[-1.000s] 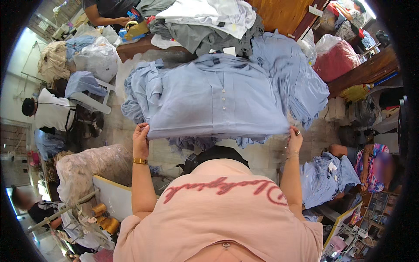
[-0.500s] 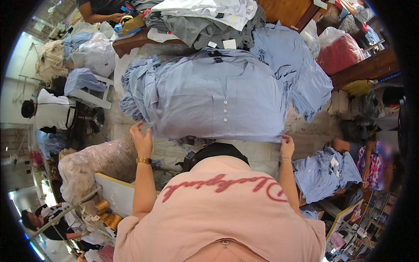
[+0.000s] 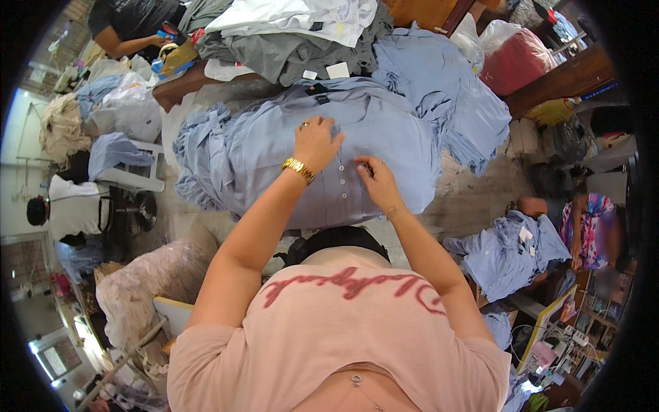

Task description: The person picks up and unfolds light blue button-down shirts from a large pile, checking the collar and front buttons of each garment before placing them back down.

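A light blue shirt (image 3: 391,130) with a notched neckline and white buttons (image 3: 343,182) lies face up on top of a pile of similar blue garments. My left hand (image 3: 314,143) is over the shirt's upper front, left of the neck opening, its thumb spread from the fingers. To the right of the button placket is my right hand (image 3: 376,182), fingers bent toward the placket and thumb a little apart. Neither hand visibly grips the cloth. A gold watch (image 3: 298,169) is on my left wrist.
Grey and white garments (image 3: 288,34) are stacked beyond the shirt, with more blue garments (image 3: 446,89) at right. A white plastic chair (image 3: 141,175) stands left. Blue clothes (image 3: 508,254) lie in a heap at lower right. A person (image 3: 130,31) works at the far left.
Both hands have left the shirt's lower corners and moved inward and up over its front, either side of the placket. The shirt's surface now looks more rumpled.
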The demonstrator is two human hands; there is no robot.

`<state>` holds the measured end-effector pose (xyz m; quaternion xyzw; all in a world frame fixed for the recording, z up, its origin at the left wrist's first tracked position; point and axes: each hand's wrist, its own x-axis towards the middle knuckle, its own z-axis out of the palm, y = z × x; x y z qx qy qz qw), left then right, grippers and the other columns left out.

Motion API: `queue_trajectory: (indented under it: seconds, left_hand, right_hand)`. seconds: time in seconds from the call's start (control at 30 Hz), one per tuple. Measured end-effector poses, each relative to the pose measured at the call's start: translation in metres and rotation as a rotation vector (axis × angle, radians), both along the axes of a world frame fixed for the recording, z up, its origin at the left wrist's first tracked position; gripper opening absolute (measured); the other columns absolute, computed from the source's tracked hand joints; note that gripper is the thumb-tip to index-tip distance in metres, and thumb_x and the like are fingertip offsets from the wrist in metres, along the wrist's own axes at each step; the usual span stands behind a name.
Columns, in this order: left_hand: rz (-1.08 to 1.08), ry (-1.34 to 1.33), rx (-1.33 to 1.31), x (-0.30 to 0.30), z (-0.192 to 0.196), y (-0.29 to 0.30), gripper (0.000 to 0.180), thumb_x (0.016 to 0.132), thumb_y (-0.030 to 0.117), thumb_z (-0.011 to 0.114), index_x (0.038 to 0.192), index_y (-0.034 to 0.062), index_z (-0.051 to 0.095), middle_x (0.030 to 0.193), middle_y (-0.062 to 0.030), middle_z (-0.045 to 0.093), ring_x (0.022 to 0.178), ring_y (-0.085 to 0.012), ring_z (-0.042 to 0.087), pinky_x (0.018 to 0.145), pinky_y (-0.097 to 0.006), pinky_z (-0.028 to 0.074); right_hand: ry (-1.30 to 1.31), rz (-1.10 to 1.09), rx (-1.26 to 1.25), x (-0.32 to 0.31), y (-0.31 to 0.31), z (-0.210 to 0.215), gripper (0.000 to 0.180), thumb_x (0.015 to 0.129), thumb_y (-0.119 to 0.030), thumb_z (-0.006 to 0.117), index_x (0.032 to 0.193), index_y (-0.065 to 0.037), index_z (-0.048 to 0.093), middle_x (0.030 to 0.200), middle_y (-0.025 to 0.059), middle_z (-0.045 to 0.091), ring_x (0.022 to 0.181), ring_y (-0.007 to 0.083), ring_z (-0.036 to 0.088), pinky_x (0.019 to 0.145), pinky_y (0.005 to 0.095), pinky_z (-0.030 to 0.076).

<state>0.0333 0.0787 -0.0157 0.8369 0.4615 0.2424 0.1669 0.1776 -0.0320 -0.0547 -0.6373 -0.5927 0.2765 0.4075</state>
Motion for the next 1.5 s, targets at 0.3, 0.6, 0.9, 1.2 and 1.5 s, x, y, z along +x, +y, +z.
queue_trajectory:
  seconds: [0.3,0.6,0.9,1.2,1.5]
  left_hand:
    - [-0.294,0.183,0.114,0.024,-0.011,-0.030,0.013,0.072,0.018,0.059,0.084,0.0141,0.064,0.092,-0.0003,0.057,0.090,-0.0193,0.050,0.082,-0.040,0.030]
    - [-0.356,0.149,0.141,0.014,-0.017,-0.038,0.025,0.071,0.016,0.059,0.096,0.0144,0.063,0.100,0.0012,0.054,0.097,-0.0183,0.045,0.086,-0.042,0.029]
    - [-0.257,0.043,0.021,0.028,-0.016,-0.022,0.017,0.077,0.015,0.054,0.093,0.0136,0.062,0.089,-0.0033,0.059,0.093,-0.0224,0.050,0.085,-0.042,0.032]
    - [-0.218,-0.215,-0.332,0.071,-0.033,0.023,0.024,0.075,0.013,0.056,0.096,0.0031,0.061,0.087,-0.0131,0.063,0.075,-0.0274,0.060,0.069,-0.033,0.047]
    - [-0.202,-0.301,-0.381,0.080,-0.020,0.010,0.024,0.071,0.009,0.060,0.095,0.0048,0.062,0.082,-0.0114,0.064,0.073,-0.0209,0.063,0.068,-0.029,0.048]
  right_hand:
    - [0.548,-0.383,-0.395,0.051,0.029,0.028,0.024,0.088,-0.025,0.046,0.088,-0.006,0.060,0.065,-0.0013,0.050,0.050,0.0031,0.041,0.045,0.0172,0.034]
    - [0.328,-0.363,-0.097,0.041,0.051,-0.014,0.022,0.077,-0.020,0.060,0.090,-0.001,0.059,0.073,0.0056,0.059,0.070,0.0138,0.053,0.066,0.0261,0.042]
    - [0.604,-0.400,-0.435,0.065,0.081,-0.009,0.022,0.070,-0.012,0.066,0.088,-0.001,0.059,0.069,0.0009,0.057,0.054,0.0100,0.052,0.047,0.0229,0.041]
    - [0.980,-0.396,-0.354,0.066,0.067,-0.009,0.023,0.072,-0.001,0.063,0.093,-0.002,0.054,0.066,0.0017,0.056,0.041,0.0063,0.044,0.037,0.0180,0.033]
    - [0.958,-0.419,-0.218,0.064,0.063,-0.007,0.017,0.073,-0.001,0.060,0.089,-0.002,0.053,0.070,0.0029,0.056,0.043,0.0077,0.045,0.039,0.0195,0.035]
